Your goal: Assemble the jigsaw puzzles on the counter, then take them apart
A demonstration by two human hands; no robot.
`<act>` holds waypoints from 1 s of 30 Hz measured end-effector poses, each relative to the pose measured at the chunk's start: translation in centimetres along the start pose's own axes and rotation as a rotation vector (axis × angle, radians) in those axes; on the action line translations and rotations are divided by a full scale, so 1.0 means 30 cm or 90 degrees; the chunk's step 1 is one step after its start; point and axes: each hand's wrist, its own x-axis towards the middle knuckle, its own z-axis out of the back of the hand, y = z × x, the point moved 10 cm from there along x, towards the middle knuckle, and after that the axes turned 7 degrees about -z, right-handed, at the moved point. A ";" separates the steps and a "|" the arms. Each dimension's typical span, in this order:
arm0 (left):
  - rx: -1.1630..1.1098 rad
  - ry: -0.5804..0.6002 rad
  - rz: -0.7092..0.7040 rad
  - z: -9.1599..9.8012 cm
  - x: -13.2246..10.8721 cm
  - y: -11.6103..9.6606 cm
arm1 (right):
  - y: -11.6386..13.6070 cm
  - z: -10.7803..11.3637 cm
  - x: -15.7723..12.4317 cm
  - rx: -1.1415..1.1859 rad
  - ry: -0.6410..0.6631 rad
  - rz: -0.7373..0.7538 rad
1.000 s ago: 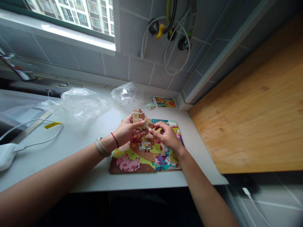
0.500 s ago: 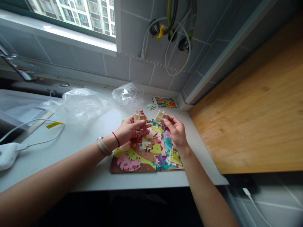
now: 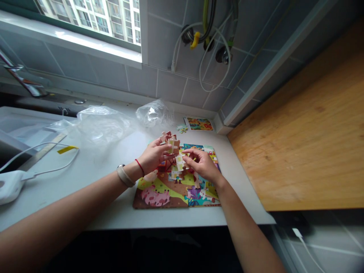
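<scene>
1. Half a second ago my right hand [image 3: 204, 165] had a cream, yellow-green and brown cardboard jigsaw piece [image 3: 180, 163] raised over the far right part of the colourful farm-animal jigsaw puzzle [image 3: 155, 197]; now I have brought it down and leftward, over the puzzle's middle.
2. My left hand [image 3: 153, 156] has stayed near the puzzle's far edge, and the top of its small stack of cream, brown and dark-red cardboard pieces [image 3: 173, 145] now tilts more to the right.
3. My right thumb and fingers are nearly closed, pinching that single piece by its right side; I cannot tell whether it touches the puzzle below.
4. My left thumb presses on top of the stack, fingers beneath, parted only by its thickness.
5. The puzzle lies flat by the front edge of the white countertop [image 3: 71, 193], towards its right edge.
</scene>
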 end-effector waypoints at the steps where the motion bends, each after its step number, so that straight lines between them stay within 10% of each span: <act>1: 0.001 0.008 -0.008 -0.002 0.001 -0.002 | 0.002 0.008 0.001 -0.031 -0.022 0.006; 14: 0.036 0.136 0.041 -0.072 -0.041 0.039 | 0.023 0.042 -0.003 0.003 -0.134 0.057; 22: 0.039 0.031 -0.061 0.001 0.013 -0.016 | 0.016 0.033 0.002 -0.091 -0.086 0.054; 30: 0.064 0.089 0.010 -0.030 -0.011 0.028 | 0.049 0.023 -0.003 -0.016 -0.112 0.090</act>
